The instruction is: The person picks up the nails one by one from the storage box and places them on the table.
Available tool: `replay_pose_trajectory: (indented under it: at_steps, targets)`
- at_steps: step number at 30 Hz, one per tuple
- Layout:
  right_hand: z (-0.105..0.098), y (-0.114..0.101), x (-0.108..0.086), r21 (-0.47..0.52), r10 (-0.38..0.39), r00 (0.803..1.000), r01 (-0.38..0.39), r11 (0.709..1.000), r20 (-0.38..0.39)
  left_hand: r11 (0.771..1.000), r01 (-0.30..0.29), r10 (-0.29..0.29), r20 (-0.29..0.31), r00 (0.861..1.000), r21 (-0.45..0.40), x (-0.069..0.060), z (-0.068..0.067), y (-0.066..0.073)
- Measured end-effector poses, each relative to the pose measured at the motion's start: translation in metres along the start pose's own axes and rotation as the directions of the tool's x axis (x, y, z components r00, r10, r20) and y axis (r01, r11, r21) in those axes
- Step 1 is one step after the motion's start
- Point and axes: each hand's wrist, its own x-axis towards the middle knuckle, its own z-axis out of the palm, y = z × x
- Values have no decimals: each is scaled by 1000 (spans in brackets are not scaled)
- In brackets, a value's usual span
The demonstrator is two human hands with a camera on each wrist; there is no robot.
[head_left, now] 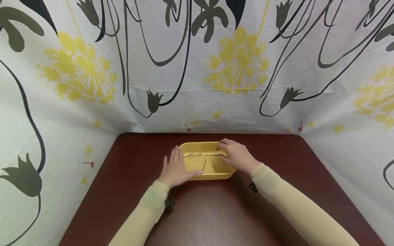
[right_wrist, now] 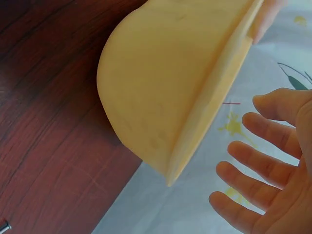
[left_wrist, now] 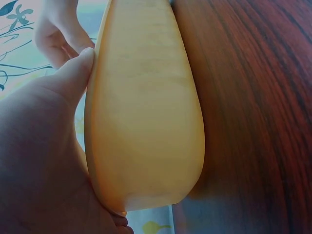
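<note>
A yellow plastic tray (head_left: 212, 176) with rounded corners sits on the dark table. Several thin, dark, nail-like pieces (head_left: 204, 165) lie scattered on its floor. My left hand (head_left: 176, 169) rests on the tray's left end, fingers straight and the thumb along the front rim. In the left wrist view, that thumb (left_wrist: 80, 68) touches the rim. Over the tray's right end is my right hand (head_left: 235, 155), its fingertips near one of the thin pieces. The right wrist view shows those fingers (right_wrist: 263, 161) spread apart with nothing between them.
The dark red-brown table (head_left: 197, 212) extends around the tray. A white cloth (head_left: 172, 78) with yellow and grey flower prints hangs behind the table and along both sides. In the right wrist view, a small shiny piece (right_wrist: 4, 226) shows at the lower left corner.
</note>
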Motion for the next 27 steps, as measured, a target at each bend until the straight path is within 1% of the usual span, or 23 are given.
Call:
replay_pose_trajectory:
  at_steps: [7, 14, 17, 20, 27]
  targets:
    - [17, 0, 14, -15, 43, 997, -42, 999, 70, 1000, 0, 0, -1, 1000, -12, 0, 0, 0]
    - [32, 2, 23, -21, 32, 994, -30, 999, 106, 1000, 4, -4, 6, 1000, 1, 0, -1, 1]
    - [36, 3, 25, -25, 38, 993, -36, 999, 116, 1000, 2, -2, 10, 1000, 8, -1, -2, 1]
    - [41, 3, 27, -19, 37, 993, -35, 999, 112, 1000, 2, -2, 10, 1000, 8, 0, -2, 1]
    - [50, 1, 28, -33, 21, 998, -19, 999, 61, 1000, 6, -6, 9, 1000, 4, 1, -1, -1]
